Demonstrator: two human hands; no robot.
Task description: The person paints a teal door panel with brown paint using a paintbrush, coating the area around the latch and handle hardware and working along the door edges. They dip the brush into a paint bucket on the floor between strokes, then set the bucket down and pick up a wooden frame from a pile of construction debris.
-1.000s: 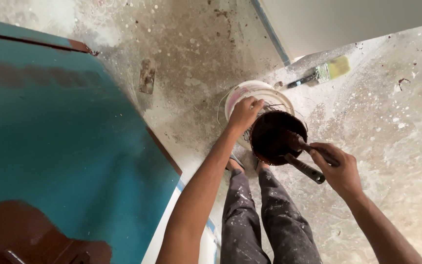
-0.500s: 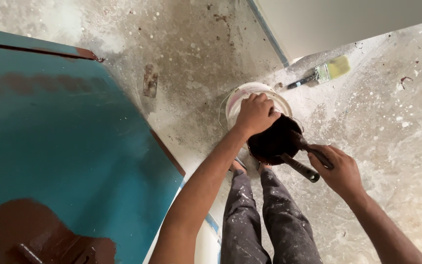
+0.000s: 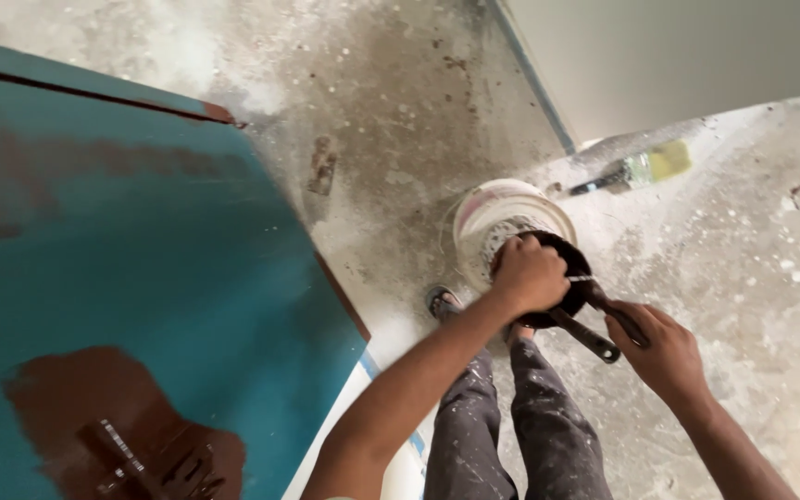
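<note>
**Brush over the paint can**

Your left hand (image 3: 530, 271) grips the rim of the dark paint can (image 3: 562, 292), hiding most of it. Your right hand (image 3: 664, 347) clenches a brush (image 3: 604, 310) whose handle runs diagonally from the can's rim toward the lower right. A white bucket (image 3: 497, 213) sits just behind; a yellow-green bottle (image 3: 645, 167) lies farther off.

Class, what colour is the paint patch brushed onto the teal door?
Reddish brown patch on the door; head view.
</note>
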